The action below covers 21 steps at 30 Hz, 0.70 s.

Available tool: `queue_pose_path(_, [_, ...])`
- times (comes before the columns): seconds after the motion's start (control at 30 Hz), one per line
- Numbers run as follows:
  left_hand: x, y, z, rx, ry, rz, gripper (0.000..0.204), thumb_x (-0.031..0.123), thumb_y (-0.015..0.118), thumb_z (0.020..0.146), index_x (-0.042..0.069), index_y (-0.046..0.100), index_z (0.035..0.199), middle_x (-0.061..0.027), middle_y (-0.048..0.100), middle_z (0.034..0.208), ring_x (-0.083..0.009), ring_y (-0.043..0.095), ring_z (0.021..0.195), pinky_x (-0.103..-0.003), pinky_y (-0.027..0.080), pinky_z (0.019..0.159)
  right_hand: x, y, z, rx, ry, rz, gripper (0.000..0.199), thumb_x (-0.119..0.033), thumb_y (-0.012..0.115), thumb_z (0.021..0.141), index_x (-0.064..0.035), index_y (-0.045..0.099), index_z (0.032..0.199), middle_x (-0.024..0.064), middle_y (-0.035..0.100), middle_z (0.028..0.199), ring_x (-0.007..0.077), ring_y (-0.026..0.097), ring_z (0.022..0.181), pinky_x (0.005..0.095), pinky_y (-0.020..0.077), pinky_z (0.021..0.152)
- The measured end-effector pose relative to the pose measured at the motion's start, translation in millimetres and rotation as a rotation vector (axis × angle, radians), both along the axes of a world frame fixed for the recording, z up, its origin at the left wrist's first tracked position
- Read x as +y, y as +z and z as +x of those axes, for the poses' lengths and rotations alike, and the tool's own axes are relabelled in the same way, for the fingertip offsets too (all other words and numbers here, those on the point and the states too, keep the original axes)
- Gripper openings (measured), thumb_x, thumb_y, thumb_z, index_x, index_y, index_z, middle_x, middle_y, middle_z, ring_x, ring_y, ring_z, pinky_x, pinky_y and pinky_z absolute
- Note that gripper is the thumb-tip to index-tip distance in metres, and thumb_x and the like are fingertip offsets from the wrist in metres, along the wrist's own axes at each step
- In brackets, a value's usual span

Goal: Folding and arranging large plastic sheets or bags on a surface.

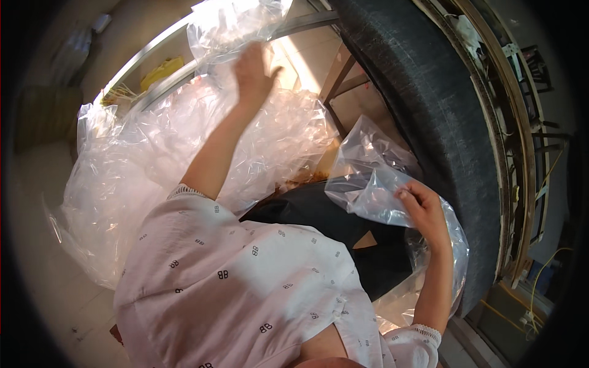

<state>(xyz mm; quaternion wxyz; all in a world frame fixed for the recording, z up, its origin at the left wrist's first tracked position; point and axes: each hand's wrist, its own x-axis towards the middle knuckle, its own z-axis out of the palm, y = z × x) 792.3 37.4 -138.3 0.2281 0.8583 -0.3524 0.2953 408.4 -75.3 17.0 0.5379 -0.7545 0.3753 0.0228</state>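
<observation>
My right hand point(424, 211) pinches the edge of a clear plastic bag point(374, 193) between thumb and fingers. The crinkled plastic spreads over my dark-clad lap and along my right forearm. My left hand point(253, 75) reaches far forward, slightly blurred, with its thumb held away from the fingers. It is by a bunch of clear plastic point(230, 30) at the top; whether the fingertips touch it, I cannot tell. Below my left arm lies a big heap of clear plastic film point(141, 159), creased and shiny.
A long dark padded surface point(442, 110) curves along my right, with a wooden and metal frame point(515, 122) beyond it. A pale metal rail point(147, 55) runs behind the heap. Something yellow point(162, 72) lies past that rail. Yellow cables point(532, 288) hang at lower right.
</observation>
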Motion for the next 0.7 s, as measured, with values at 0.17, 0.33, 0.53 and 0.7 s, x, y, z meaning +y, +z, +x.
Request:
queue_pose_path(0.17, [62,-27,128,0.584,-0.026,-0.062,0.027,0.033,0.059,0.083,0.009,0.062,0.093,-0.0027,0.06,0.077,-0.0173,0.059,0.07,-0.029,0.045,0.061,-1,15,11,-0.165,0.204,-0.213,0.008,-0.005,0.055,0.083,0.0016,0.059,0.083,0.0055,0.058,0.092,0.0138,0.053,0.08,0.0245,0.0411,0.07])
queue_pose_path(0.33, [31,169,83,1.398,-0.786,-0.871,0.012,0.019,0.054,0.085,0.007,0.058,0.085,0.0025,0.049,0.061,-0.0056,0.043,0.049,-0.019,0.032,0.044,10,36,39,-0.482,0.164,-0.162,0.012,-0.012,0.059,0.082,0.0,0.059,0.081,0.0136,0.045,0.13,0.0255,0.05,0.108,0.0329,0.0378,0.092])
queue_pose_path(0.53, [0,212,-75,1.676,-1.058,-0.841,0.008,0.015,0.053,0.085,0.007,0.052,0.082,0.0019,0.046,0.06,-0.0053,0.042,0.048,-0.018,0.031,0.04,31,30,77,-0.571,0.298,-0.13,0.016,-0.018,0.063,0.08,-0.0027,0.06,0.084,0.0137,0.035,0.139,0.027,0.045,0.117,0.0352,0.0341,0.097])
queue_pose_path(0.7, [-18,219,-189,1.544,-1.759,-0.224,0.037,0.013,0.05,0.091,0.009,0.036,0.125,-0.005,0.056,0.095,-0.0134,0.056,0.082,-0.026,0.048,0.072,54,-6,46,-0.25,0.063,-0.037,0.019,-0.019,0.059,0.086,-0.002,0.061,0.094,0.0126,0.044,0.129,0.0243,0.044,0.117,0.0354,0.0351,0.096])
